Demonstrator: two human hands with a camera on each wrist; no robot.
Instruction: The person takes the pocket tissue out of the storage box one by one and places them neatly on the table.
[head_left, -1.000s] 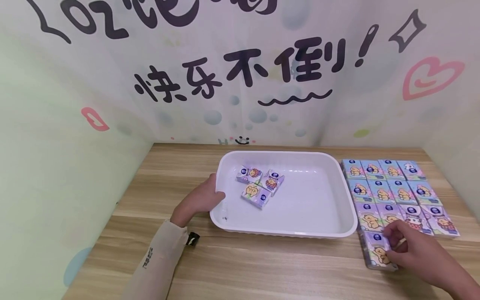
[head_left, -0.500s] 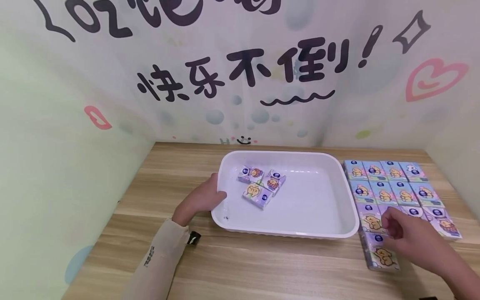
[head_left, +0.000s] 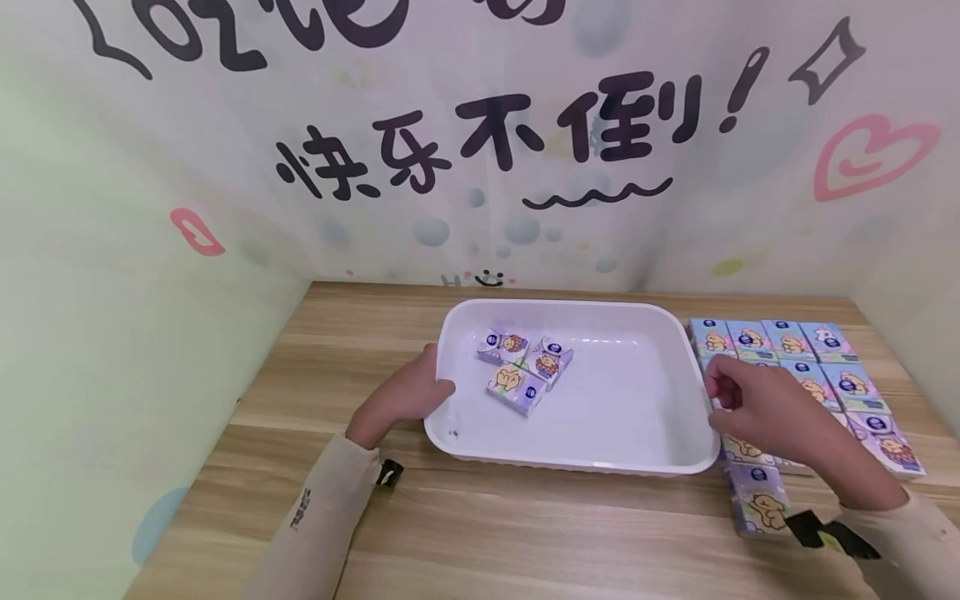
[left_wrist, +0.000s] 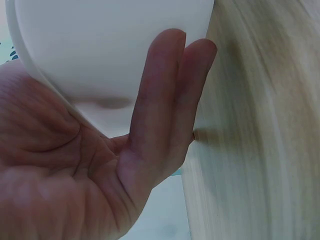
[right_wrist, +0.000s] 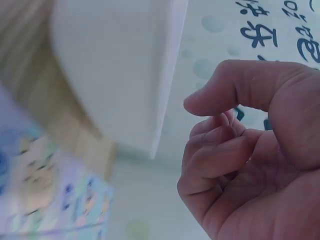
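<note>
My left hand (head_left: pixel 411 387) grips the left rim of a white plastic tray (head_left: pixel 637 463), thumb over the rim; in the left wrist view its fingers (left_wrist: pixel 160 95) lie along the tray's outer wall. Inside, toward the left, lie three purple cartoon packs (head_left: pixel 513 388) that look like pocket tissues. My right hand (head_left: pixel 772 408) hovers beside the tray's right rim, over the laid-out packs. Its fingers (right_wrist: pixel 212 160) are curled with nothing between them, and in the right wrist view they stand apart from the tray wall (right_wrist: pixel 115 65).
Right of the tray, blue packs (head_left: pixel 780 340) and purple packs (head_left: pixel 885 442) lie in close rows, partly hidden by my right hand. A single purple pack (head_left: pixel 757 500) starts a row at the front. The wooden table (head_left: pixel 525 533) meets a printed wall sheet (head_left: pixel 360 242) behind.
My right hand has left the front purple pack and moved up and left to the tray's right rim. The left hand keeps its hold on the tray, and the packs inside stay put.
</note>
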